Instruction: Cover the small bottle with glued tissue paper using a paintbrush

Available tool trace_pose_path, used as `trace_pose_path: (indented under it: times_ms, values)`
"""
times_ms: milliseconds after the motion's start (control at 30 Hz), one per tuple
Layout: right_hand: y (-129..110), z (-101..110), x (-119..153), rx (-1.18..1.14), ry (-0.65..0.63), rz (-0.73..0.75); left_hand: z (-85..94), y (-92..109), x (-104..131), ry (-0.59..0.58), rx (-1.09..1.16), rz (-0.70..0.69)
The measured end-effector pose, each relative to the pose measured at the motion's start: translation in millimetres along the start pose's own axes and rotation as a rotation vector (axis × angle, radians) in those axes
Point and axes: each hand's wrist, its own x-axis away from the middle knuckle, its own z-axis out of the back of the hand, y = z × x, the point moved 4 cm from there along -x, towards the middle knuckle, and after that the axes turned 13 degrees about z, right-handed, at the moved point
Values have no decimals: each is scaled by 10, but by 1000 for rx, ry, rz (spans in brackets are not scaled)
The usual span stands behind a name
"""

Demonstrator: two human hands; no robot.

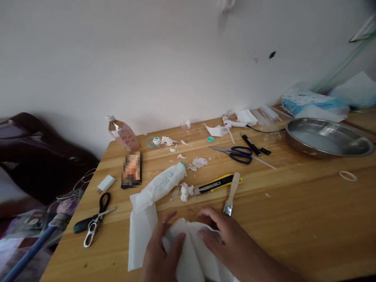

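Observation:
A sheet of white tissue paper (192,254) is bunched up at the front of the table between my hands. My left hand (164,248) grips its left side between thumb and fingers. On the right side, my right hand (219,235) pinches the same sheet, its fingers curled over the top edge. Just beyond lies a bottle wrapped in white tissue (164,182), on its side, a green end showing at upper right. Another flat tissue (142,235) lies under its lower end. A wooden-handled brush (233,192) rests beyond my right hand.
A yellow and black utility knife (219,184), blue-handled scissors (239,153) and tissue scraps (199,162) lie mid-table. A metal basin (326,150) stands right, a pink bottle (125,135) back left. A phone (132,170), charger (106,183) and small scissors (92,231) lie left.

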Motion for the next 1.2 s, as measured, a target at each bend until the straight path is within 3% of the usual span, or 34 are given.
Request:
trace_pose_path:
  times_ms: [67, 133, 233, 300, 400, 533, 633, 767, 900, 1100, 1200]
  values:
    - [15, -82, 43, 217, 79, 106, 149, -15, -29, 103, -221, -124]
    - [1, -180, 126, 457, 182, 285, 230, 21, 10, 183, -453, -367]
    - [-3, -331, 273, 677, 237, 479, 216, 82, 224, 410, -699, -792]
    - [31, -385, 312, 708, 211, 492, 137, 47, 374, 560, -728, -922]
    - [95, -374, 241, 715, 219, 418, -94, -145, 480, 551, -726, -924]
    - [141, -336, -15, 542, 178, 248, -309, -475, 426, 541, -841, -799]
    - [123, -335, -143, 377, 73, 75, -245, -609, 331, 468, -880, -771]
    - [85, -275, -85, 270, 4, -62, -26, -609, 255, 285, -965, -894]
    - [126, -205, 67, 276, -41, -108, 103, -566, 201, 249, -1110, -923]
    - [160, -190, 205, 240, -8, -136, 63, -577, 197, 224, -1217, -1061]
    - [147, -188, 260, 218, -25, -175, 61, -583, 195, 235, -1202, -1039]
